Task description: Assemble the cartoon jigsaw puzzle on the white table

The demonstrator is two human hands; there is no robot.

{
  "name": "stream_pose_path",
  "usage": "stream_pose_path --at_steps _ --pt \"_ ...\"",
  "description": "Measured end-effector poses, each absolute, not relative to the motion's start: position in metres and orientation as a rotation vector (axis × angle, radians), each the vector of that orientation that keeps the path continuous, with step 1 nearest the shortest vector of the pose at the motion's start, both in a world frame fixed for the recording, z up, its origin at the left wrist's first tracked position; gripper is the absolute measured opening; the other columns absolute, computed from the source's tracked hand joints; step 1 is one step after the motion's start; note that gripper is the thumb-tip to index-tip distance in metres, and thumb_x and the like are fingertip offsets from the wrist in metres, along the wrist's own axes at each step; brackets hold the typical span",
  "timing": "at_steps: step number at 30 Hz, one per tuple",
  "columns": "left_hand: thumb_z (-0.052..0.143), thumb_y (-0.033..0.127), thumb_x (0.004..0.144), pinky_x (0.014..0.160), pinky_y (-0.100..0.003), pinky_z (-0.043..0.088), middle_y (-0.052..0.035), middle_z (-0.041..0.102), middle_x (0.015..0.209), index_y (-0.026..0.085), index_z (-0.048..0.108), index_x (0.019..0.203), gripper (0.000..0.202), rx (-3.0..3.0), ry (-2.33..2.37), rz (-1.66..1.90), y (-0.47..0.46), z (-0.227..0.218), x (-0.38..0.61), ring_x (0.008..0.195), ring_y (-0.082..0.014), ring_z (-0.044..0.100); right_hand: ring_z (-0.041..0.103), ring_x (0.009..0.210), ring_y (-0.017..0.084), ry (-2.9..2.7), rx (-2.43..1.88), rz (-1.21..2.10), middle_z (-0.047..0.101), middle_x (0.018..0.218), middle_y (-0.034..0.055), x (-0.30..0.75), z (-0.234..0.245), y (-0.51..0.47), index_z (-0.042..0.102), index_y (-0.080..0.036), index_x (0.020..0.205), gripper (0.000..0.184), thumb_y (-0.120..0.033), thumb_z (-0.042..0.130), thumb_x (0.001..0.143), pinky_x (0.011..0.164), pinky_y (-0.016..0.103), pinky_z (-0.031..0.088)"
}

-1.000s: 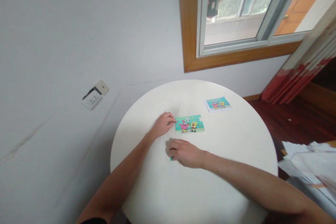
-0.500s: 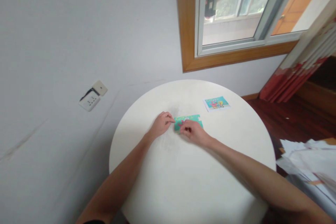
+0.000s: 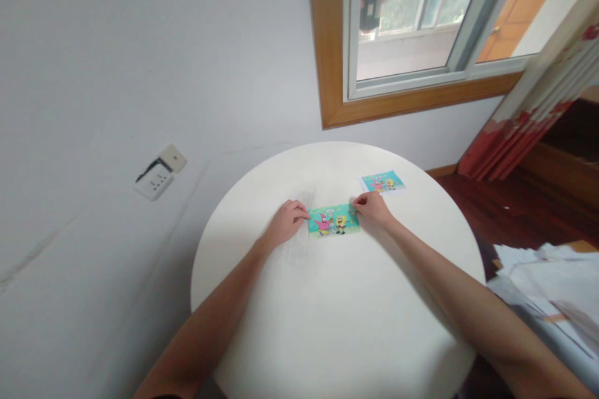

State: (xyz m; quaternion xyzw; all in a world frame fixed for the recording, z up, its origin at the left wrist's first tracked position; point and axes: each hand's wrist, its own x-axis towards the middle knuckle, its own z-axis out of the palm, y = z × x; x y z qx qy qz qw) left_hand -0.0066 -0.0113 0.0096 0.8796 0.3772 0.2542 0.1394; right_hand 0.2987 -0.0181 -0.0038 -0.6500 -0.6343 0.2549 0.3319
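Observation:
A small jigsaw puzzle [image 3: 330, 221] with a pink and a yellow cartoon figure on turquoise lies flat on the round white table [image 3: 337, 299]. My left hand [image 3: 289, 222] rests at its left edge, with thumb and fingertips closed on that edge. At the puzzle's upper right corner is my right hand [image 3: 373, 207], its fingers pinched together over a puzzle piece that they mostly cover. Just beyond this hand lies a picture card [image 3: 384, 181] bearing the same cartoon scene, its lower edge close to the knuckles.
A white wall with a socket [image 3: 154, 179] stands left of the table. Behind are a wood-framed window [image 3: 397, 100] and a red and white curtain [image 3: 496, 149]. A pile of papers [image 3: 547, 280] sits at the right, beyond the table's edge.
My right hand has moved from over the puzzle's lower middle to its upper right corner, uncovering both cartoon figures. My left hand stays at the left edge. The view has shifted slightly.

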Motion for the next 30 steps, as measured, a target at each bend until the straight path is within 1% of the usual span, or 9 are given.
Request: stream_pose_path --at_steps 5,9,18,22,26,28,30 --pt "0.052 0.002 0.081 0.091 -0.037 0.046 -0.0035 0.066 0.097 0.023 0.078 0.089 0.035 2.540 1.103 0.727 -0.012 0.010 -0.005 0.095 -0.0192 0.057 0.067 0.069 0.016 -1.719 -1.775 0.625 0.075 0.075 0.0066 0.296 0.001 -0.021 0.077 -0.014 0.074 0.013 -0.015 0.064 0.074 0.061 0.022 0.042" --pt "0.052 0.002 0.082 0.091 -0.037 0.046 -0.0038 0.066 0.097 0.022 0.077 0.090 0.034 2.542 1.107 0.740 -0.012 0.010 -0.005 0.095 -0.0192 0.057 0.067 0.071 0.017 -1.749 -1.854 0.576 0.076 0.078 0.0070 0.292 0.004 -0.023 0.077 -0.015 0.077 0.013 -0.017 0.064 0.075 0.062 0.022 0.041" --pt "0.052 0.005 0.083 0.091 -0.038 0.049 -0.0037 0.067 0.098 0.023 0.076 0.093 0.031 2.564 1.115 0.765 -0.012 0.008 -0.004 0.096 -0.0196 0.058 0.065 0.078 0.016 -1.754 -1.912 0.505 0.075 0.088 0.0069 0.291 0.004 -0.025 0.074 -0.018 0.085 0.011 -0.021 0.064 0.081 0.065 0.024 0.039" --pt "0.050 0.011 0.089 0.094 -0.039 0.050 -0.0051 0.068 0.105 0.022 0.073 0.105 0.031 2.554 1.140 0.790 -0.011 0.006 -0.004 0.101 -0.0201 0.060 0.064 0.078 0.017 -1.742 -1.952 0.498 0.074 0.089 0.0059 0.293 0.005 -0.025 0.073 -0.019 0.084 0.011 -0.028 0.067 0.082 0.064 0.024 0.038" --pt "0.050 0.024 0.095 0.106 -0.043 0.047 -0.0075 0.066 0.125 0.023 0.066 0.124 0.033 2.553 1.167 0.753 -0.009 -0.001 -0.005 0.118 -0.0223 0.059 0.063 0.077 0.018 -1.773 -1.987 0.491 0.074 0.089 0.0063 0.290 0.005 -0.026 0.072 -0.020 0.084 0.014 -0.033 0.072 0.080 0.063 0.025 0.036" --pt "0.052 0.033 0.096 0.111 -0.045 0.043 -0.0092 0.061 0.135 0.022 0.059 0.134 0.040 2.553 1.181 0.722 -0.010 -0.004 -0.006 0.126 -0.0239 0.055 0.063 0.076 0.018 -1.759 -1.975 0.474 0.073 0.088 0.0068 0.292 0.004 -0.024 0.071 -0.019 0.083 0.015 -0.033 0.067 0.083 0.062 0.025 0.036" --pt "0.055 0.043 0.095 0.115 -0.045 0.040 -0.0110 0.054 0.145 0.021 0.051 0.143 0.053 2.564 1.167 0.665 -0.012 -0.005 -0.006 0.133 -0.0253 0.050 0.063 0.076 0.018 -1.729 -1.944 0.444 0.073 0.086 0.0076 0.297 0.003 -0.020 0.071 -0.018 0.084 0.019 -0.033 0.060 0.088 0.063 0.026 0.036"
